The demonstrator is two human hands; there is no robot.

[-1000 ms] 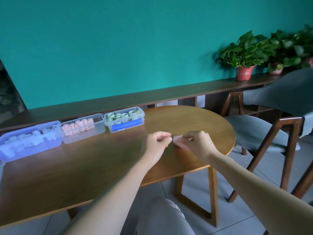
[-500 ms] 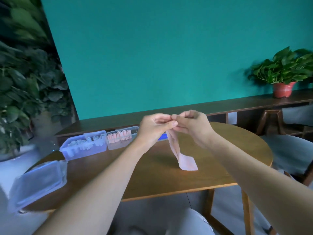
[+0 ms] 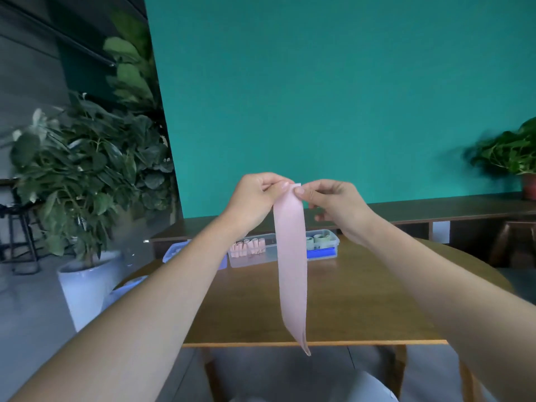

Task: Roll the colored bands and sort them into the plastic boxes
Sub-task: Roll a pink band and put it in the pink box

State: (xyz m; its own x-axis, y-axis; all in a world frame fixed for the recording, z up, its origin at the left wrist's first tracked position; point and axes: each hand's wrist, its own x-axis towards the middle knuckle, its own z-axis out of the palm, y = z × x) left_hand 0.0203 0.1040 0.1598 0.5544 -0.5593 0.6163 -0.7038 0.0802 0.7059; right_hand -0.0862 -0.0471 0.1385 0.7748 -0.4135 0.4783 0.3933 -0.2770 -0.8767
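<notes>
Two hands on one band: the left hand (image 3: 256, 195) and the right hand (image 3: 333, 201) both pinch the top edge of the pink band (image 3: 291, 256), thumbs and forefingers closed on it, remaining fingers curled.
Band axis: vertical; it hangs straight down from the pinch, lower tip free, above the near edge of the table (image 3: 362, 300).
Band relative to hands: directly below and between them, top edge level with the fingertips; neither hand is clearly nearer, each grips one top corner.
Governing relation: by my judgement rolling must start at the pinched top end, turning about a horizontal axis across the band's width while the length feeds up from below.
Destination: the box of pink rolls (image 3: 251, 249) stands on the far side of the table, behind the band and below the left hand; the box of green rolls (image 3: 323, 245) stands just beside it to the right.
Further box: a blue box (image 3: 174, 252) sits left of those, largely hidden by the left forearm.
Risk, as judged: the free tail may swing or twist.
</notes>
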